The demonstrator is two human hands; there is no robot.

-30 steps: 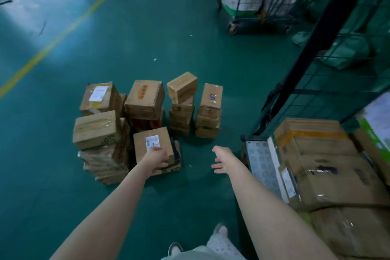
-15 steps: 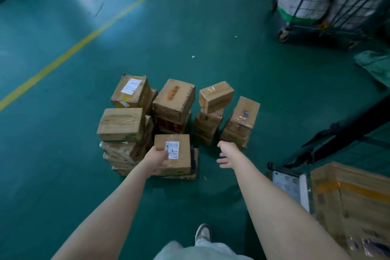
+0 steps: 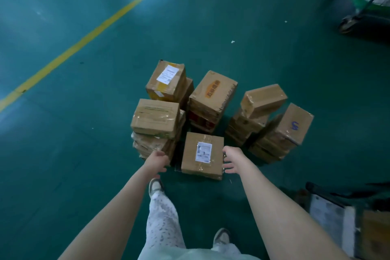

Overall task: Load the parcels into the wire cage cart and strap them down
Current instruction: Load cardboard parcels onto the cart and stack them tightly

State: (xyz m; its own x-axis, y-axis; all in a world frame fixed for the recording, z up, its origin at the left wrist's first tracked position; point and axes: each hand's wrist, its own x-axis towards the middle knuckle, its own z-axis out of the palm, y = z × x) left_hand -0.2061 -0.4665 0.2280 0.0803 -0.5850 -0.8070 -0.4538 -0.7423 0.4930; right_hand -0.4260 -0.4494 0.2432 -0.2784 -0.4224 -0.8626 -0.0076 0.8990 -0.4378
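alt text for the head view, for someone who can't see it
A left hand and right hand reach down either side of a labelled box in front of stacked parcels on a green floor. A yellow line crosses the floor at left; the edge of a cart shows bottom right.

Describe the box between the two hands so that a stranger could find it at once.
On the green floor, right of the yellow line, stands a cluster of cardboard parcels. The box is at its near edge, between the left hand and right hand. It alone sits low, with a white label centred on top.
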